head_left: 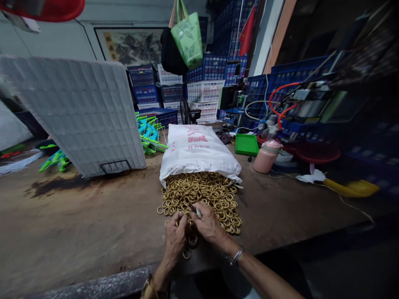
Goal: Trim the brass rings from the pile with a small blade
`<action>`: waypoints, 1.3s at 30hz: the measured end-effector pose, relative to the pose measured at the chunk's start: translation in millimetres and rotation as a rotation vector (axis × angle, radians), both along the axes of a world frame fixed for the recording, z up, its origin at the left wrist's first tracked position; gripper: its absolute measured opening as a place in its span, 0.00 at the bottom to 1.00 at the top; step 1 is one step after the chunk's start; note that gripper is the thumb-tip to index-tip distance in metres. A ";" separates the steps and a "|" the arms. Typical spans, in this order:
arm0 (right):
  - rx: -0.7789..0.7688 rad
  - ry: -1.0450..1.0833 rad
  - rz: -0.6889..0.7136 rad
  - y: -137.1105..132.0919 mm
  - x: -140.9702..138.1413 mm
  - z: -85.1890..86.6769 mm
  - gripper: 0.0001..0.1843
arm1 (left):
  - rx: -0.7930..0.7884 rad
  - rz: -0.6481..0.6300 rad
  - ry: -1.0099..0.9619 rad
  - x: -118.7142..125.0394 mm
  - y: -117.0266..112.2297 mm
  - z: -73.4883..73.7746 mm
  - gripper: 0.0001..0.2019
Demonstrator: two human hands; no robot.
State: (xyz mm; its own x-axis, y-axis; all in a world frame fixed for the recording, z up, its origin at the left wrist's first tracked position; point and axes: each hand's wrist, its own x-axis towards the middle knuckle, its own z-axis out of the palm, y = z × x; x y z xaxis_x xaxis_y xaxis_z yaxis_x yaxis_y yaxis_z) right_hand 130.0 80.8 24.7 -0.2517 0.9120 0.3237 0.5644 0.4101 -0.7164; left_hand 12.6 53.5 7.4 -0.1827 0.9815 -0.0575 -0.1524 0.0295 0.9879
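A heap of brass-coloured rings (215,201) spills from the mouth of a white printed sack (199,153) onto the table. At the near edge of the heap, my left hand (175,234) is closed, its fingertips pinched around a brass-coloured ring. Close beside it, my right hand (209,224) is also closed. A small whitish piece (198,213) shows at the right thumb and fingers, too small to name. Below and between the hands are a couple more rings (186,253). The fingers partly hide what lies between them.
A grey quilted panel (81,112) stands at left beside green and blue plastic pieces (151,133). To the right are a green tray (246,144), a pink bottle (267,157), a machine with red hoses (311,104) and a yellow scoop (352,187). Crates (205,91) are stacked behind.
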 end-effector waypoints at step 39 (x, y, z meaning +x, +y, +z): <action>-0.262 0.124 -0.001 -2.0 8.1 -0.8 0.11 | -0.165 -0.205 -0.327 4.0 -15.6 14.5 0.15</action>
State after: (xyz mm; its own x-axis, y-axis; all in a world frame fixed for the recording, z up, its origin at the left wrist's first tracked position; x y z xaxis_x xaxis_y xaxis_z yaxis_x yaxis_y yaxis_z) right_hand 138.1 78.8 24.0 -0.2243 0.9688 0.1057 0.4662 0.2019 -0.8613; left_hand 16.6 37.9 21.9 0.0691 0.9684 -0.2398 -0.4315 0.2457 0.8680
